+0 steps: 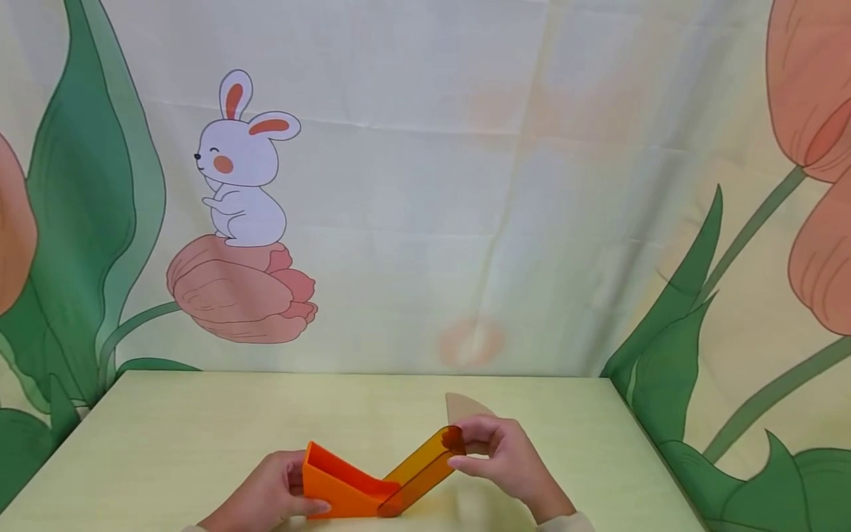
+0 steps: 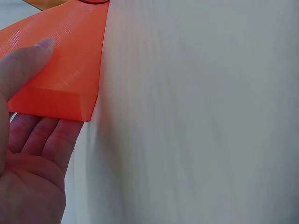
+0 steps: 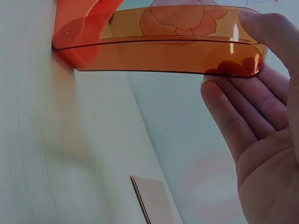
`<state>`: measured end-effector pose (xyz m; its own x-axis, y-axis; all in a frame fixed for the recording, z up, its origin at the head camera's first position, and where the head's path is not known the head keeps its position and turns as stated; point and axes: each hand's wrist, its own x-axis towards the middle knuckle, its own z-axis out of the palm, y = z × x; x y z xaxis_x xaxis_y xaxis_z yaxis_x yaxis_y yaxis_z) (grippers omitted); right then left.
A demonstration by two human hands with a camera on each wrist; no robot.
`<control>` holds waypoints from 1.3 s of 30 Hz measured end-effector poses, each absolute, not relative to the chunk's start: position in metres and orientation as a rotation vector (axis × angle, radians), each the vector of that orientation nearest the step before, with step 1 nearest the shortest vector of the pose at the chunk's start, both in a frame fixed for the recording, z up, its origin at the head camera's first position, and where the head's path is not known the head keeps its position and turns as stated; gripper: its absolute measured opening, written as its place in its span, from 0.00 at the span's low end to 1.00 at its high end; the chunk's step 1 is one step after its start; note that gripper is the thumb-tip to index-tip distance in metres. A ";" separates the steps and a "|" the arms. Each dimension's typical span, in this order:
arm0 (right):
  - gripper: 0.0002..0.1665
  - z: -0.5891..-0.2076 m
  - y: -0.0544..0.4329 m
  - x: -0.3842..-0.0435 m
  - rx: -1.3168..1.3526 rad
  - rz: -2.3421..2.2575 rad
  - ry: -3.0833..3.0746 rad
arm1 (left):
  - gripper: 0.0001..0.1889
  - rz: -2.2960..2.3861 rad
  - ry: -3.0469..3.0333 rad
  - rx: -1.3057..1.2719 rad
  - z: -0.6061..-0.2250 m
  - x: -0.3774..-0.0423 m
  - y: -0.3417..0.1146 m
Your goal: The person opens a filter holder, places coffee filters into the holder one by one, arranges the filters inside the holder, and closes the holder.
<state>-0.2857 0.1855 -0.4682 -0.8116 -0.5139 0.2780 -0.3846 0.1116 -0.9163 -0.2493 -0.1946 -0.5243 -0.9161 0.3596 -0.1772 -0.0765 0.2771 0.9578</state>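
An orange wedge-shaped plastic case (image 1: 346,501) stands at the table's front, with a see-through amber cover (image 1: 425,471) swung up from its right-hand end. My left hand (image 1: 266,491) grips the case's wide left end. In the left wrist view the thumb lies on the orange face (image 2: 65,70) and the other fingers are behind it. My right hand (image 1: 501,452) pinches the cover's raised free end. The right wrist view shows the thumb on one side of the amber cover (image 3: 163,55) and the fingers on the other. The case's interior is mostly hidden.
Behind my right hand lies a thin, flat beige piece (image 1: 463,406), partly covered by the hand. The pale table (image 1: 219,414) ends at a hanging cloth (image 1: 399,222) printed with a rabbit, tulips and leaves.
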 end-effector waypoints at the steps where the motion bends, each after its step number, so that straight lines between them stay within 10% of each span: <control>1: 0.19 -0.468 0.187 -0.285 -0.916 -1.801 2.255 | 0.30 1.680 2.189 0.265 -0.524 -0.249 -0.195; 39: 0.23 -0.469 0.209 -0.286 -0.868 -1.749 2.219 | 0.30 1.659 2.199 0.206 -0.525 -0.249 -0.192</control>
